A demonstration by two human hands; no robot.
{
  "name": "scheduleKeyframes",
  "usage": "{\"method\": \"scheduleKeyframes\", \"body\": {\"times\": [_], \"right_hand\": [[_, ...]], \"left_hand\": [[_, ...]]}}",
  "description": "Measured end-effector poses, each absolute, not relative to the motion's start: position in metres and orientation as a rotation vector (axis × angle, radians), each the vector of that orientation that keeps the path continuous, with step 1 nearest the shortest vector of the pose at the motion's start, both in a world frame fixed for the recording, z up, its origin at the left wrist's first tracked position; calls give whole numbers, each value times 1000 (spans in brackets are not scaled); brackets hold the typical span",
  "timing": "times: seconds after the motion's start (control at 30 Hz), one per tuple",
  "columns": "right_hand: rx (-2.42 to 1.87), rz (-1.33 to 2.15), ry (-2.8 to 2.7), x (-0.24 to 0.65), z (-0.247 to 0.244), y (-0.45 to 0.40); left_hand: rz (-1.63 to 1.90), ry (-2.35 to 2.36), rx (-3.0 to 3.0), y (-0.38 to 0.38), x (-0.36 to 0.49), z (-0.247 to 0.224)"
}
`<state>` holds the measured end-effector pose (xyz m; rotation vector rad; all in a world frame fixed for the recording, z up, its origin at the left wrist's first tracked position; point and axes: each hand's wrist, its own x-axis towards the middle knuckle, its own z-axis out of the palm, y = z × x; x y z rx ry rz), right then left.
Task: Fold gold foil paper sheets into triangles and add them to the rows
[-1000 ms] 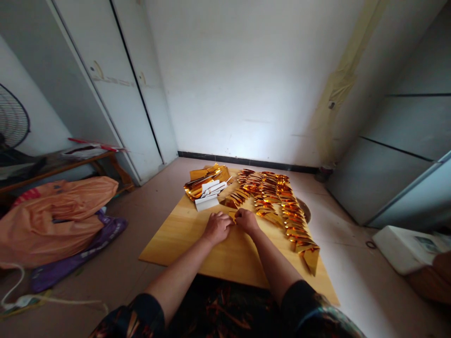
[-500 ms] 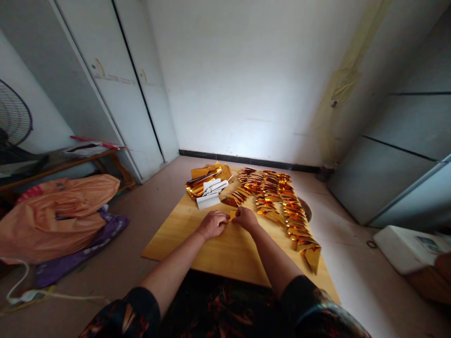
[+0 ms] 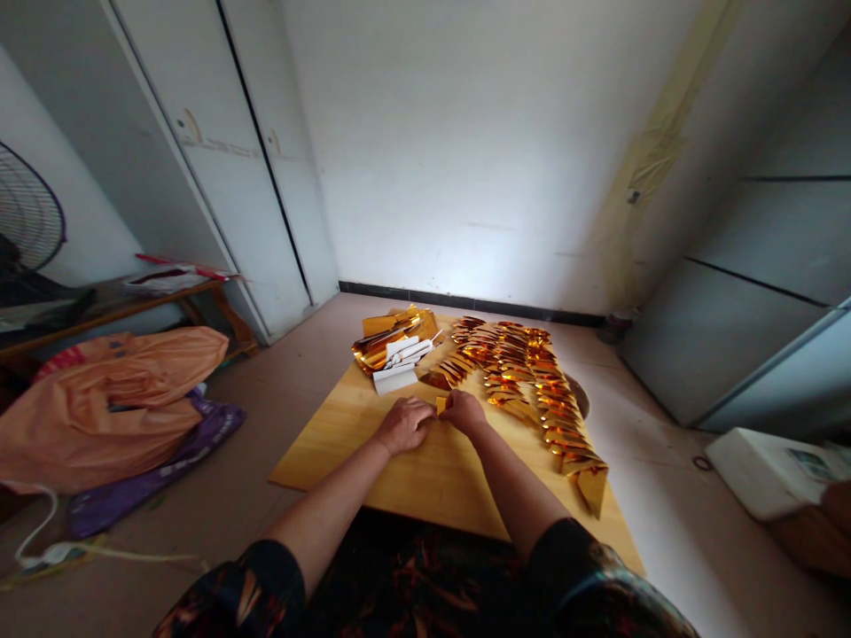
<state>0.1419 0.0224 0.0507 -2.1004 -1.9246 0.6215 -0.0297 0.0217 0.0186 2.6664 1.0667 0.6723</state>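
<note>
A small yellow-gold piece of paper shows between my two hands on the wooden board. My right hand pinches it from the right. My left hand is beside its left edge, fingers curled and pressed together on the board; what they hold, if anything, is hidden. Rows of folded gold foil pieces lie overlapping along the right side of the board. Behind my left hand are loose gold foil sheets, with white paper pieces on and before them.
Orange and purple bags lie on the floor at left, near a wooden bench and a fan. A white box sits at right. Grey cabinets flank the wall, and a round object's edge shows behind the foil rows.
The whole view has shifted very slightly. My fingers have barely moved around the small gold piece.
</note>
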Motion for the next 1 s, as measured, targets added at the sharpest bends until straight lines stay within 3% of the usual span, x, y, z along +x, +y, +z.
{"method": "scheduleKeyframes", "body": {"times": [0.7,1.0], "right_hand": [[-2203,617,-1773,144,47,31],[-2037,376,-1947,179,35,-4]], "left_hand": [[767,1017,2702,23,-30,12],[754,1040,2722,20,-29,12]]}}
